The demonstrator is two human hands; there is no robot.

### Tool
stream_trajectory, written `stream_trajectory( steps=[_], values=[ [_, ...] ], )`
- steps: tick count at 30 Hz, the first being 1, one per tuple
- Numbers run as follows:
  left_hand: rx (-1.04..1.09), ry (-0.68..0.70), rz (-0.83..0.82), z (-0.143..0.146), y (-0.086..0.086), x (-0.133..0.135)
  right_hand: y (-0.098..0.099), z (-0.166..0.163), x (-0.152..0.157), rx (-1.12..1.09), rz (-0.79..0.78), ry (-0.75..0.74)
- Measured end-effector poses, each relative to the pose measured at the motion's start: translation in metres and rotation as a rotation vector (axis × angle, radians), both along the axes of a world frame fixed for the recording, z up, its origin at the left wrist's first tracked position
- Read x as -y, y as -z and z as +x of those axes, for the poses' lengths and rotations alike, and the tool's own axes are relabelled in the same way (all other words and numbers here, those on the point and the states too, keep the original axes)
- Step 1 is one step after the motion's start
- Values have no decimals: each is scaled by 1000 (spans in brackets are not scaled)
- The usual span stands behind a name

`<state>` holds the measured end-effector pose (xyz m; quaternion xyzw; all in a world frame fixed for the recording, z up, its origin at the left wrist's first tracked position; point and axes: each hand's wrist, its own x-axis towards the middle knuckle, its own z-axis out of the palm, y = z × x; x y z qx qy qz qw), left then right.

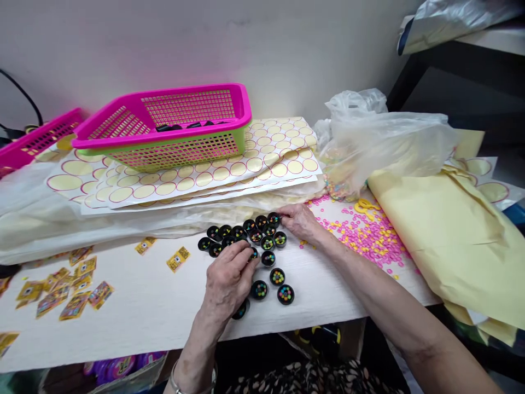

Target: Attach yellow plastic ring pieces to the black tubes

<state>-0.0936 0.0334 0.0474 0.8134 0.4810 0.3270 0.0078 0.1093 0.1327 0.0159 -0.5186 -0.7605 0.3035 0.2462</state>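
Note:
Several small round black cups with colourful beads in them stand close together on the white table, one of them a cup near the front edge. My left hand is closed over the cluster, its fingertips on a black cup that they partly hide. Another cup shows partly beneath that hand. At the back right of the cluster, my right hand pinches the rim of a black cup. Pink and yellow beads lie scattered to the right of my right hand.
A pink and green basket with black pieces inside rests on stacked sticker sheets. Behind the beads is a plastic bag. Yellow paper covers the right side. Small gold printed packets lie at the left.

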Motion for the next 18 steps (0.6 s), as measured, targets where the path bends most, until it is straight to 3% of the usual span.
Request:
stream_trajectory(
  steps=[4, 9, 18],
  values=[
    [-101, -111, 32, 4, -13, -20, -7, -1, -3, 156, -27, -66],
    [-341, -115, -114, 25, -28, -46, -10, -4, -8, 382, 10, -100],
    [-440, -69, -308, 56, -24, -83, -12, 6, 0, 203, -5, -128]
  ],
)
